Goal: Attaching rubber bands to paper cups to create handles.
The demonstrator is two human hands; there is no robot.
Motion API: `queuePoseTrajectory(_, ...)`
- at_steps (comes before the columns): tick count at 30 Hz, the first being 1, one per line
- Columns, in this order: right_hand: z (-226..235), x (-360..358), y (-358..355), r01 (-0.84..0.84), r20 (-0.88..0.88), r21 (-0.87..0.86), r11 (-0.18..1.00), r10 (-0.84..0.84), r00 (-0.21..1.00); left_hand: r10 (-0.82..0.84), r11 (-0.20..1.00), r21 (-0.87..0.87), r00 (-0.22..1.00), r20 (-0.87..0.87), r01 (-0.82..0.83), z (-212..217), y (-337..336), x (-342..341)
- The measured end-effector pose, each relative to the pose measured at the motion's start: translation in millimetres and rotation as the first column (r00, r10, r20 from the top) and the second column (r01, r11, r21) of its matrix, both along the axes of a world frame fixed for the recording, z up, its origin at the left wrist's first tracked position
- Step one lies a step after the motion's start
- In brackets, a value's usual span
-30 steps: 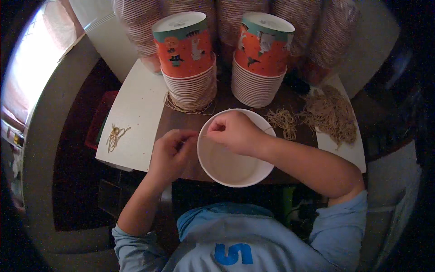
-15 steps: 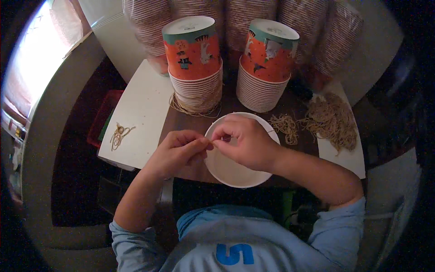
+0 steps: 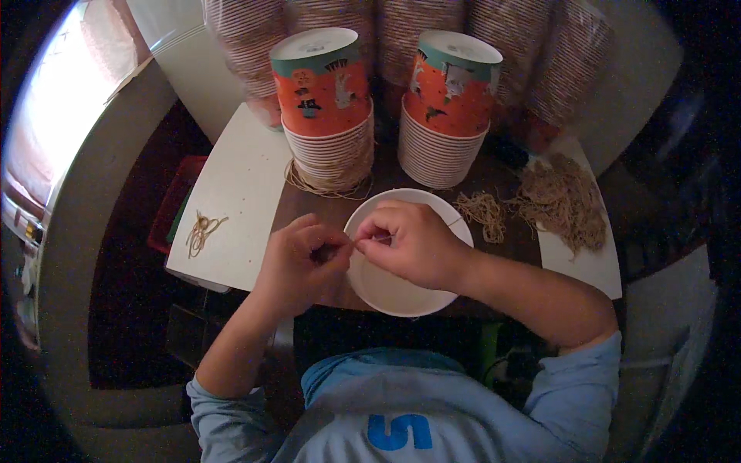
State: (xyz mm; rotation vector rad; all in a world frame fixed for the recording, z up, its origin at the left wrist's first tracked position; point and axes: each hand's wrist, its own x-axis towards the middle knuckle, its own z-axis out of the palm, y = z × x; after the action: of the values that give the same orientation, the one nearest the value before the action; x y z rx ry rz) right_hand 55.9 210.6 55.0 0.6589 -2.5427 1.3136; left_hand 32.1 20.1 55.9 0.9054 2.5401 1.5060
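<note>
Head view: left hand [image 3: 297, 262] beside, right hand [image 3: 421, 245] over tub [image 3: 397, 297], pinched fingertips' [image 3: 363, 245] contents unclear.

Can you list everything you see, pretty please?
Table: 1, brown middle, white sides, centre.
Open bucket: 1, white inside, table's near edge.
Left bucket stack: 1, orange, green and white, upside down, behind.
Right bucket stack: 1, same colours, upside down, beside it.
Plastic-wrapped stacks: about 5, pale rims, back.
Looped cords: several, tan, around left stack's foot.
Small cord bundle: 1, tan, table's left.
Small cord heap: 1, tan, right of open bucket.
Big cord heap: 1, brownish, table's right.
Basket: 1, red, beyond table's left edge.
Window: 1, bright white, far left.
Shirt: 1, pale blue, bottom middle.
Forearms: 2, bare, from below.
Left hand: 1, bare, by open bucket's left rim.
Right hand: 1, bare, over that bucket.
</note>
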Motion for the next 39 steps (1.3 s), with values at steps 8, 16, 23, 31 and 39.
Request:
queuePoseTrajectory(8, -8, -10, 2, -0.05, 0.528, -0.297, 0.954, 0.207, 0.824, -0.208, 0.978, -0.172, 0.578, -0.789, 0.117, -15, -4, -14)
queuePoseTrajectory(16, -3, -7, 0, -0.071, 0.467, -0.281, 0.957, 0.201, 0.861, -0.209, 0.977, -0.145, 0.583, -0.785, 0.156, -13, -4, -16)
queuePoseTrajectory(23, 1, -4, -2, -0.059, 0.377, -0.238, 0.969, 0.149, 0.914, -0.15, 0.986, -0.046, 0.74, -0.656, 0.159, -15, -3, -18)
queuePoseTrajectory(31, -7, -11, 1, -0.053, 0.392, -0.26, 0.964, 0.155, 0.907, -0.147, 0.988, -0.054, 0.76, -0.634, 0.146, -15, -2, -20)
queuePoseTrajectory(39, -23, -24, 3, 0.057, 0.438, -0.091, 0.994, -0.012, 0.899, 0.024, 0.999, -0.027, 0.947, -0.321, -0.034, -25, -8, -29)
